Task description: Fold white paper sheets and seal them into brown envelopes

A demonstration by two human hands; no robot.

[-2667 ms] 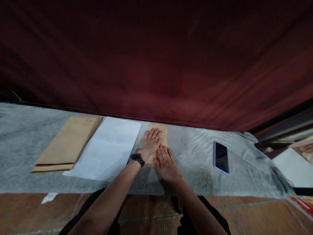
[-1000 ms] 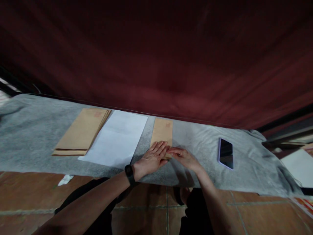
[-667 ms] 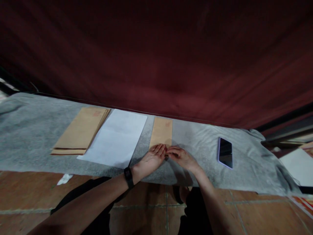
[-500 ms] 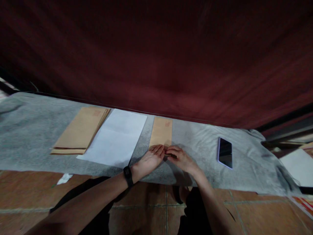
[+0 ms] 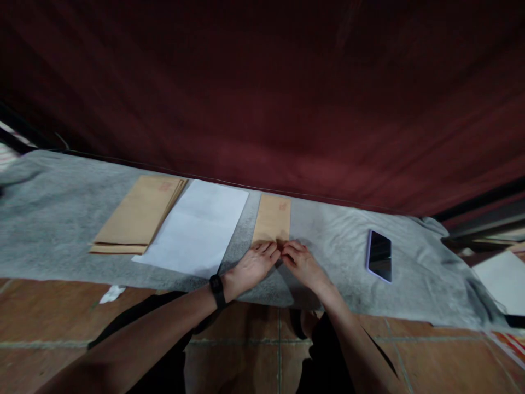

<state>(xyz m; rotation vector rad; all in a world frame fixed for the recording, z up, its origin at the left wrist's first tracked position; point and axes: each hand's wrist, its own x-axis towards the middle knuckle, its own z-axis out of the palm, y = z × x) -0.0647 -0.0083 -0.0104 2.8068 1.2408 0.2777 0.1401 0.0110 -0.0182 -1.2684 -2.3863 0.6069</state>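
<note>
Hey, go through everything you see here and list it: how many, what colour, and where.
Small envelope: one, brown, under the fingertips
Large envelopes: a stack, exact count unclear, brown, on the left
Paper sheet: one, white, between stack and small envelope
Phone: one, dark screen, purple edge, on the right
Cloth: one, grey, beneath these
Backdrop: one, dark red, beyond the cloth
Scrap: one, white, lower left
Flat item: one, white, far right
Printed item: one, red and yellow, lower right corner
Floor tiles: several, reddish brown, bottom
Wristband: one, black, left wrist
Left hand, right hand: bare, at the small envelope's near end
Legs: two, dark clothing, bottom
</note>
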